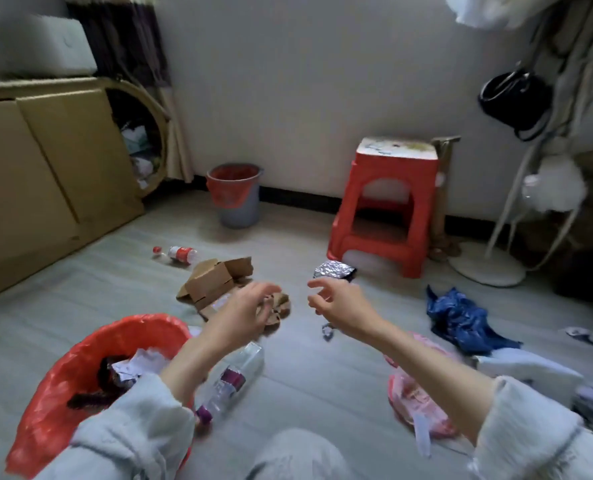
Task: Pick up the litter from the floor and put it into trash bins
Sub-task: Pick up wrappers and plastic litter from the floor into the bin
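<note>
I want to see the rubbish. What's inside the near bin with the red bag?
Inside the red-lined bin lie crumpled white paper and a dark wrapper. The left sleeve covers part of the opening, and anything beneath the paper is hidden.

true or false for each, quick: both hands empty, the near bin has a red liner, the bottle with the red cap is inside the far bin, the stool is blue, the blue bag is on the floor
1. Both the left hand and right hand hold nothing: true.
2. The near bin has a red liner: true.
3. The red-capped bottle is inside the far bin: false, it lies on the floor.
4. The stool is blue: false, it is red.
5. The blue bag lies on the floor: true.
</note>
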Demonstrator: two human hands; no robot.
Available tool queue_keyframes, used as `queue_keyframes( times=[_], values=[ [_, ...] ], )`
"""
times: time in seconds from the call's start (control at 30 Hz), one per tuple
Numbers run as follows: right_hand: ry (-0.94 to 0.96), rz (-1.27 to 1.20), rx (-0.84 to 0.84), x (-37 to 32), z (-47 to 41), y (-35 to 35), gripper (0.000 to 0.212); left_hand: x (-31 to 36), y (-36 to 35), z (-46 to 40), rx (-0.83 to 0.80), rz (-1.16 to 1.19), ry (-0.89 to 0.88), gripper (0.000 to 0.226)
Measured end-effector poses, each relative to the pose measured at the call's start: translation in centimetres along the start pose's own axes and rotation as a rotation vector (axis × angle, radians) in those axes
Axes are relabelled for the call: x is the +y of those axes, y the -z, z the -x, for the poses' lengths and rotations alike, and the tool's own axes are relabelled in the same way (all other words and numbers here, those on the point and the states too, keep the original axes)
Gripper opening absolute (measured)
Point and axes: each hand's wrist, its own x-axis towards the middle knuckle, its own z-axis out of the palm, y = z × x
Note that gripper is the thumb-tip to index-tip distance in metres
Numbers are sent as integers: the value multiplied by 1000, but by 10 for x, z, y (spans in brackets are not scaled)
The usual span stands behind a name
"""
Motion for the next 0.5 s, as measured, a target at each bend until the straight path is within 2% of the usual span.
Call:
queue_keyframes(
  times=[0.2,0.4,0.5],
  values=[
    [-225,65,158,93,82,105,32,127,-61,-38,-155,20,-310,28],
    [-482,103,273,169,158,173,33,230,-137,-69,-358,6,-558,31],
    [-584,161,283,208,189,198,37,271,-173,-80,-375,33,-642,29]
  ],
)
